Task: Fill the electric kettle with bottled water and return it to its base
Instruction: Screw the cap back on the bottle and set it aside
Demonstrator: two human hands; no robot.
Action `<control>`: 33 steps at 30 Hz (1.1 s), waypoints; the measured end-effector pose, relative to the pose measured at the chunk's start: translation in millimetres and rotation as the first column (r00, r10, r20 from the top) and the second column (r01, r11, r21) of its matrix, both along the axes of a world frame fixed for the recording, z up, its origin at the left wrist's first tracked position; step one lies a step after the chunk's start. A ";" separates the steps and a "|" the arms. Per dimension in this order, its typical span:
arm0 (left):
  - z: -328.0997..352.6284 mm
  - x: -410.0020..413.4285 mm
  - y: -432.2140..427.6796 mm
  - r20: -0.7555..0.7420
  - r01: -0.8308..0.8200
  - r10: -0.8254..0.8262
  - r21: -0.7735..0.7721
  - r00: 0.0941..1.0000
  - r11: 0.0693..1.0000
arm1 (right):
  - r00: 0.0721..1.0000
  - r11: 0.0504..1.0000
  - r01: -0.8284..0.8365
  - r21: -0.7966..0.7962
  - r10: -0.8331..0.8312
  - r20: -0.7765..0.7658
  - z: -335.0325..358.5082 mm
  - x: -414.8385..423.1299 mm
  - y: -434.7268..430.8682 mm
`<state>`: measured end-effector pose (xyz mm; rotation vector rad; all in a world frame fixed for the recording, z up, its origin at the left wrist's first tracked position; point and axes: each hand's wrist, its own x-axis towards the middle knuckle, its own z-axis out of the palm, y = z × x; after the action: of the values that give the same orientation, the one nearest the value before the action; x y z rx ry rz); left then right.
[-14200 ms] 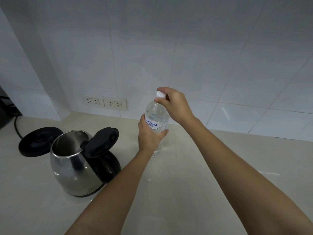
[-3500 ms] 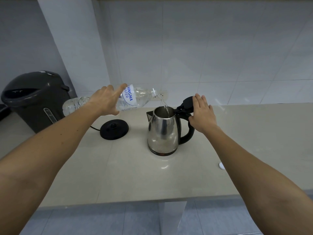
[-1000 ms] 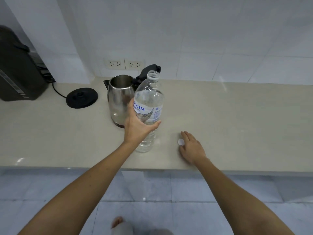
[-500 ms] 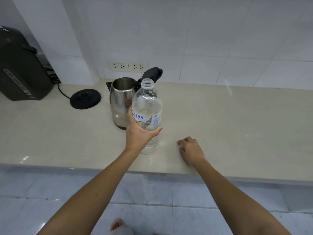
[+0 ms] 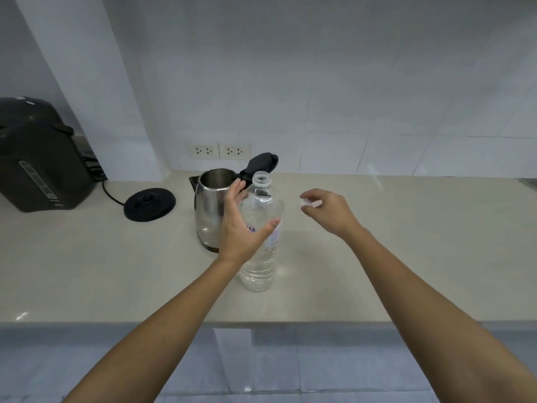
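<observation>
A clear water bottle (image 5: 261, 266) stands upright and uncapped on the counter, and my left hand (image 5: 241, 228) is wrapped around its middle. Just behind it stands the steel kettle (image 5: 209, 210), its black lid (image 5: 260, 164) tipped open. The round black kettle base (image 5: 149, 203) lies empty to the kettle's left, with a cord running off to the left. My right hand (image 5: 328, 210) hovers above the counter to the right of the bottle's neck and pinches the small white bottle cap (image 5: 305, 202) in its fingertips.
A dark hot-water dispenser (image 5: 37, 158) stands at the far left of the beige counter (image 5: 406, 257). Two wall sockets (image 5: 218, 150) sit in the tiled wall behind the kettle. The counter's front edge runs across the lower part of the view.
My right hand picked the white cap off the counter and lifted it up toward the bottle's neck. The left hand kept holding the upright bottle.
</observation>
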<state>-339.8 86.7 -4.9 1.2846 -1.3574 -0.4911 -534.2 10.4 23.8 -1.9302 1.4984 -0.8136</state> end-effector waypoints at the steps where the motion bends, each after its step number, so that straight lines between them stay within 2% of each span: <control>1: 7.3 2.2 -2.0 0.022 0.011 -0.011 -0.009 1.000 1.000 | 1.000 1.000 0.004 -0.020 -0.004 0.023 13.1 3.1 0.0; 6: 18.1 12.7 -2.8 0.116 0.044 -0.044 0.003 0.992 0.999 | 0.992 0.994 -0.062 -0.084 0.071 0.102 75.1 16.8 11.1; 11: 18.2 11.4 -1.7 0.094 0.044 -0.047 0.034 0.994 0.998 | 0.972 0.970 -0.231 -0.071 0.233 0.025 119.9 28.9 27.0; 19: 20.6 15.7 -2.0 0.136 0.054 -0.060 0.048 0.989 0.997 | 0.899 0.939 -0.344 -0.027 0.321 -0.296 152.6 50.0 39.7; 27: 21.8 16.2 -2.0 0.151 0.054 -0.067 0.085 0.986 0.995 | 0.832 0.933 -0.341 -0.113 0.244 -0.498 151.2 58.7 24.6; 33: 22.2 17.3 -0.3 0.160 0.061 -0.075 0.094 0.984 0.994 | 0.635 0.890 -0.448 -0.081 0.253 -0.730 153.9 73.0 20.7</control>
<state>-322.5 86.4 17.3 1.3792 -1.5345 -0.5073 -461.2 31.1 177.7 -2.8326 1.3351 -0.0476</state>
